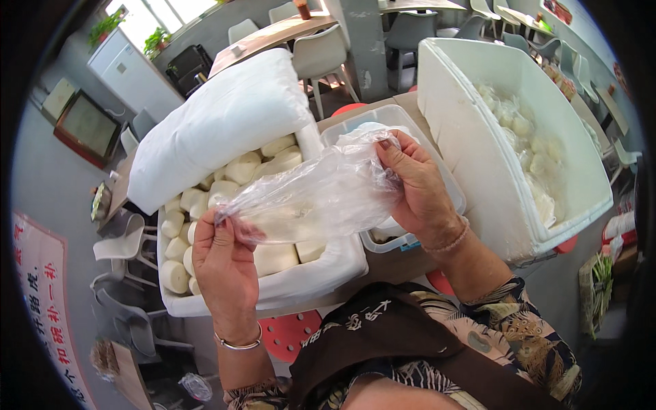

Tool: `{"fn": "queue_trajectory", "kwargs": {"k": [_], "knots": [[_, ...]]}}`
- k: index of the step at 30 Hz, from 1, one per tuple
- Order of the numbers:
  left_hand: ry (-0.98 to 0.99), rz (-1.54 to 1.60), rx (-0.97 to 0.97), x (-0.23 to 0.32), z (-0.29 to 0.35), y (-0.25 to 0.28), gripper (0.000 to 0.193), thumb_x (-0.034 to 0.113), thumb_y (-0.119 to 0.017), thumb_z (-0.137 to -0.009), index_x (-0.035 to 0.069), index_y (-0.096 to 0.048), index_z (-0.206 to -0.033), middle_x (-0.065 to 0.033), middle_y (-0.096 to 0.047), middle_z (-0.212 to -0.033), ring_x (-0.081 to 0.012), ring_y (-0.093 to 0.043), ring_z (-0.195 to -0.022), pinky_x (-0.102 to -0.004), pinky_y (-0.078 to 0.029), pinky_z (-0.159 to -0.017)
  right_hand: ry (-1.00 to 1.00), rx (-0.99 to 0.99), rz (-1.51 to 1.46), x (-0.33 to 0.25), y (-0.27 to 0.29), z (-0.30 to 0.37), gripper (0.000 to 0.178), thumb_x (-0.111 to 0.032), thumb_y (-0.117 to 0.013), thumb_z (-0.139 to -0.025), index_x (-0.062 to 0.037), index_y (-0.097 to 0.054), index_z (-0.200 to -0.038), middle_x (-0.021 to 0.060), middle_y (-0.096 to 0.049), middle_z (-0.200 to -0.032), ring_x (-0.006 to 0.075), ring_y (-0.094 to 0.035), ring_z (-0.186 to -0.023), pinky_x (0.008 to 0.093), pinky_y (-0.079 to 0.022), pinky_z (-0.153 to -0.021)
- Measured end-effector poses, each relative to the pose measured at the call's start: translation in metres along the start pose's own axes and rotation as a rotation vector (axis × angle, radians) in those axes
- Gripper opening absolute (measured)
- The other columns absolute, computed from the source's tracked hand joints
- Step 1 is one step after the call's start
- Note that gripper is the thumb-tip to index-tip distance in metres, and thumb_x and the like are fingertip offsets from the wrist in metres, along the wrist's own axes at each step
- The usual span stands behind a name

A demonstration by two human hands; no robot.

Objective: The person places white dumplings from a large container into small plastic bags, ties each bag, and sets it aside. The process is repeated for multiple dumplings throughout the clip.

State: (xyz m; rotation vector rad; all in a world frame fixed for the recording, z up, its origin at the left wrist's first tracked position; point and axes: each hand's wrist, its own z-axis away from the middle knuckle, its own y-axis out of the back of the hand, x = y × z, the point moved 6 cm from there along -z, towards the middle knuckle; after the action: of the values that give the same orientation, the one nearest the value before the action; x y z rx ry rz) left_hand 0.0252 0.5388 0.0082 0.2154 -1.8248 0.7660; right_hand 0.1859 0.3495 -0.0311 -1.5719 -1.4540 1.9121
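Note:
A clear plastic bag (321, 195) is stretched between my two hands. My left hand (225, 263) pinches one end of it between thumb and fingers. At the other end, my right hand (413, 181) grips the film, higher up and to the right. Behind and below the bag, pale steamed buns (277, 260) fill a white foam box (335, 263). A thick white quilted cover (225, 126) is folded back over the far part of that box. Under my right hand stands a clear plastic bin (451, 181); what lies in it is mostly hidden.
A tall white foam box (465, 143) on the right holds bagged buns (540, 157). Red stools (290, 335) stand under the work surface. Grey chairs (321, 55) and wooden tables (273, 41) are further back. A crate of green vegetables (601, 287) is at the far right.

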Motion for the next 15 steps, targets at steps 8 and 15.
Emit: {"fn": "queue_trajectory", "kwargs": {"k": [8, 15], "knots": [[0.283, 0.273, -0.351, 0.03, 0.018, -0.002, 0.06, 0.021, -0.056, -0.091, -0.002, -0.032, -0.141, -0.0224, -0.059, -0.123, -0.0226, -0.066, -0.08, -0.0298, -0.055, -0.066, 0.085, -0.372, 0.955, 0.017, -0.06, 0.018, 0.012, -0.014, -0.064, -0.092, -0.0021, -0.064, -0.09, -0.0056, -0.056, -0.073, 0.001, -0.048, -0.066, 0.0212, -0.039, -0.055], [0.168, -0.869, -0.819, 0.025, 0.072, -0.002, 0.02, 0.004, -0.07, -0.082, -0.001, -0.063, -0.099, 0.0013, -0.06, -0.069, -0.0095, -0.052, -0.06, -0.024, -0.042, -0.054, 0.379, -0.799, 1.286, 0.018, -0.108, 0.058, 0.024, -0.02, -0.076, -0.078, -0.0024, -0.066, -0.09, 0.0097, -0.061, -0.074, 0.0247, -0.057, -0.063, 0.0332, -0.044, -0.056]]}}
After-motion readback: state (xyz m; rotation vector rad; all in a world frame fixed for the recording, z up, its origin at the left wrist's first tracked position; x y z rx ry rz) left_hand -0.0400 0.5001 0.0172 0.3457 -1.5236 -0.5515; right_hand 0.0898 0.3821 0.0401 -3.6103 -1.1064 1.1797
